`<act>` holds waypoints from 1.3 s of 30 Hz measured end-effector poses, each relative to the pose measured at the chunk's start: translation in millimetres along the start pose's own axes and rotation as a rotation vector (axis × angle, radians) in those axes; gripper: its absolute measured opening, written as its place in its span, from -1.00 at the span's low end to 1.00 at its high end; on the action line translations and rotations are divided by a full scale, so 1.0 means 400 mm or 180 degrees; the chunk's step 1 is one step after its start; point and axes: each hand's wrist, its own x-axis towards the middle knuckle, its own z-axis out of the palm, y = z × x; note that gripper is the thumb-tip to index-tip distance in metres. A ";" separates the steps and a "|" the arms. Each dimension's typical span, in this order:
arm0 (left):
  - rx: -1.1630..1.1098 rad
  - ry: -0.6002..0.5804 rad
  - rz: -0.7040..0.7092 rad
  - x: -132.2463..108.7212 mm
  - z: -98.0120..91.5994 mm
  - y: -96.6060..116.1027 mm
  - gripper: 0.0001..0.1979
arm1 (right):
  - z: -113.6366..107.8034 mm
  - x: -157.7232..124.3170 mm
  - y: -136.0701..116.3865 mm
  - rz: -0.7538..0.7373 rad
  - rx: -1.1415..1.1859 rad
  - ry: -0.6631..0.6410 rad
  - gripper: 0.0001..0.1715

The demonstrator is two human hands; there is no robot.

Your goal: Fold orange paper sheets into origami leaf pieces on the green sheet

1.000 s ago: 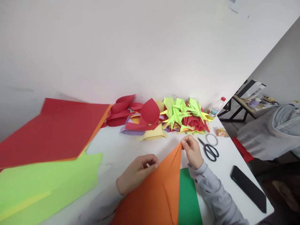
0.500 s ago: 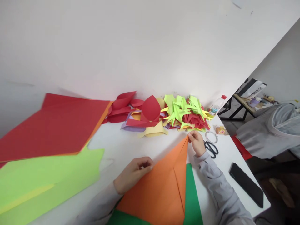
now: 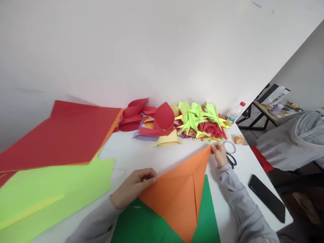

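Note:
An orange sheet of paper (image 3: 177, 192) with folds along its edges hangs between my two hands, lifted over a green sheet (image 3: 146, 222) on the table. My left hand (image 3: 136, 185) pinches its left corner between thumb and fingers. At the upper right, my right hand (image 3: 219, 153) grips the pointed, folded tip. Just beyond the right hand lie black-handled scissors (image 3: 232, 159), partly hidden by it, and a clear ring of tape (image 3: 229, 146).
Large red sheets (image 3: 68, 135) and light green sheets (image 3: 76, 182) cover the left side. Folded paper pieces (image 3: 192, 119) are heaped along the wall beside a bottle (image 3: 236, 112). A black phone (image 3: 267, 198) lies near the right edge; a grey-clothed person (image 3: 286, 141) is beyond.
My left hand has moved left and my right hand right, spreading the orange sheet. Its lower left part has risen, and more of the green sheet shows.

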 end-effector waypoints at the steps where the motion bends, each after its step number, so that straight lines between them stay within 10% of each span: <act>1: 0.0014 0.0009 -0.0019 -0.002 -0.002 0.001 -0.67 | -0.004 -0.001 0.003 0.0015 -0.0002 0.0031 -0.69; 22: 0.0324 0.0161 -0.0272 -0.038 -0.029 0.003 -0.68 | -0.017 -0.021 -0.042 0.0173 0.0340 -0.0309 -0.60; 32: -0.0030 0.0127 0.0679 0.064 0.125 0.159 -0.68 | 0.135 -0.137 -0.187 0.0088 0.0507 -0.1997 -0.61; 39: -0.0297 0.0019 0.0637 0.069 0.136 0.154 -0.66 | 0.131 -0.156 -0.202 -0.0016 0.0541 -0.1764 -0.57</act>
